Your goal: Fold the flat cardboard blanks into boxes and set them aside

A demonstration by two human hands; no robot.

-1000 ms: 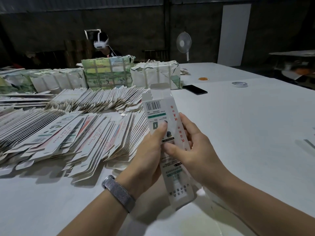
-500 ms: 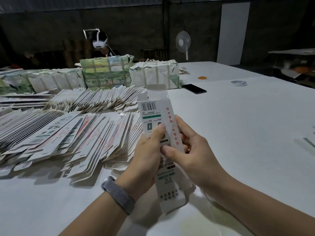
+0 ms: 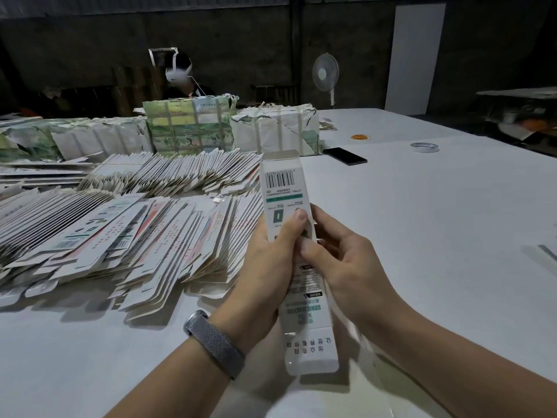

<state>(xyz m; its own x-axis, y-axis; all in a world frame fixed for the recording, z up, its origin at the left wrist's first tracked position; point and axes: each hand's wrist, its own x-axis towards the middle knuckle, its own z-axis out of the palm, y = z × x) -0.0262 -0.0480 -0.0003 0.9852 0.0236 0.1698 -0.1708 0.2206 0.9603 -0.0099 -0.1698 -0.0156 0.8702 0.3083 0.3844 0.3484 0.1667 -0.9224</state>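
Both hands grip one cardboard blank (image 3: 284,206) above the white table (image 3: 422,206): the left hand (image 3: 265,267) curls round its left edge with the thumb on the printed face, the right hand (image 3: 340,263) pinches its right edge. The blank stands nearly upright, barcode end up. Fanned stacks of flat blanks (image 3: 120,236) lie to the left; wrapped bundles (image 3: 190,128) behind.
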